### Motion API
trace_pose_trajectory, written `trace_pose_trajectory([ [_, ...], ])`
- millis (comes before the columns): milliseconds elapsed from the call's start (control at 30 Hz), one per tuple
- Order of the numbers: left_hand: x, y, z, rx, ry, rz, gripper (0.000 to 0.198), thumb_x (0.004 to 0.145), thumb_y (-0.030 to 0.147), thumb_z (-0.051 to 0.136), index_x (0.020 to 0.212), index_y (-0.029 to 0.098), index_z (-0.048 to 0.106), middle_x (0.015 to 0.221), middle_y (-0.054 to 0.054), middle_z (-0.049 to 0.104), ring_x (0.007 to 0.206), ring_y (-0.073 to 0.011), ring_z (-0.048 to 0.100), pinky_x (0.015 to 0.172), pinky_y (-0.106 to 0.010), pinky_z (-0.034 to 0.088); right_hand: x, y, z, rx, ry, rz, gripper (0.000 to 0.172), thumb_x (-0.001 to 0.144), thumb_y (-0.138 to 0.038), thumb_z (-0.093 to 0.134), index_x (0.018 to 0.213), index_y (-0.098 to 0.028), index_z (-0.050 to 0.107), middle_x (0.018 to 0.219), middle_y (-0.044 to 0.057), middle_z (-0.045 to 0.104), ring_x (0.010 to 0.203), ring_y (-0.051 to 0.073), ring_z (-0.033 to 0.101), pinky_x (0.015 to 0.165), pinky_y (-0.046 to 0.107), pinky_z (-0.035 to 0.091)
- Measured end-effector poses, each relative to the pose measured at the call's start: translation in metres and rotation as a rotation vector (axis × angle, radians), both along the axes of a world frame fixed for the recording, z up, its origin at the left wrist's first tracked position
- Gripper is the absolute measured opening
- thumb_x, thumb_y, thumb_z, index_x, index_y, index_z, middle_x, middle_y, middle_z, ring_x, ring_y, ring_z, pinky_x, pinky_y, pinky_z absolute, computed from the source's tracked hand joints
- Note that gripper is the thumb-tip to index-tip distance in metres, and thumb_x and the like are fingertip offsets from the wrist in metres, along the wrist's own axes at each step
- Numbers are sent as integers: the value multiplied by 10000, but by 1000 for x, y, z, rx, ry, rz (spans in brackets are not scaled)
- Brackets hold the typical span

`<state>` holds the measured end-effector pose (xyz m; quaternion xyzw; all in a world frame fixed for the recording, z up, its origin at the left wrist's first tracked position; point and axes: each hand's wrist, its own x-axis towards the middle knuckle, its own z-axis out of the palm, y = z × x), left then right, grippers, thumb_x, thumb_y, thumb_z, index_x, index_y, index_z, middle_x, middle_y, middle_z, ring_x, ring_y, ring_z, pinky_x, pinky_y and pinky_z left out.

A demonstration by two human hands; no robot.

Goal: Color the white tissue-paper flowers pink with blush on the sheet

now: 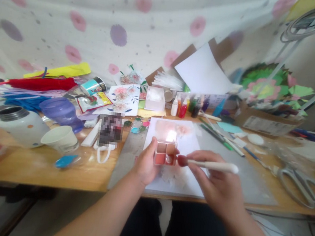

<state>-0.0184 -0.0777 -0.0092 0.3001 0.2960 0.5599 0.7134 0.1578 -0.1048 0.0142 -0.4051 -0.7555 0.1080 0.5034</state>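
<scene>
My left hand (146, 164) grips a small open palette (165, 153) with pink and reddish pans, held above a white sheet (172, 135) that bears faint pink flower shapes. A white-handled brush (211, 165) is pinched in my right hand (218, 183); its reddish tip touches the palette's right edge. Both hands hover over the sheet near the table's front edge.
On a wooden table (54, 166) lie a paper cup (60, 138), a white jar (20, 126), small colour bottles (186, 107), a clear box (155, 98), flower cards (122, 98), pens (221, 135), scissors (301, 181) and a cardboard box (268, 124) of paper flowers. A flowered cloth hangs behind.
</scene>
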Motion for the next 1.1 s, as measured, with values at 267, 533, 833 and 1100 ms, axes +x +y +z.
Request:
trace_pose_trajectory([
  [267,-1,2,-11,74,-5,12,628,758,637,605,1147,146,651,979,-122,724,816,-215,672,727,-322,517,-6,0,-5,-24,-40,-17,65,862,-243,605,923,-222,606,842,15,719,774,159,701,657,246,558],
  [533,-7,-5,-7,200,51,-106,734,610,503,809,1245,200,600,1086,-107,677,1007,-256,623,827,-347,500,-3,2,-9,-72,-58,-105,77,848,-221,601,917,-218,635,868,16,723,801,169,697,653,257,551],
  [833,-25,-15,-13,312,256,-201,695,552,296,880,1185,255,595,1128,-54,612,1025,-225,580,861,-318,467,-6,5,-10,-249,60,-5,70,780,-179,649,827,-223,676,829,4,728,783,160,696,679,253,554],
  [1100,-28,-13,-16,386,401,-177,659,614,309,845,1203,280,551,1175,-61,569,1057,-244,563,852,-341,487,-18,11,-8,-430,31,-54,64,743,-186,633,797,-200,665,777,13,727,675,153,677,643,262,538],
])
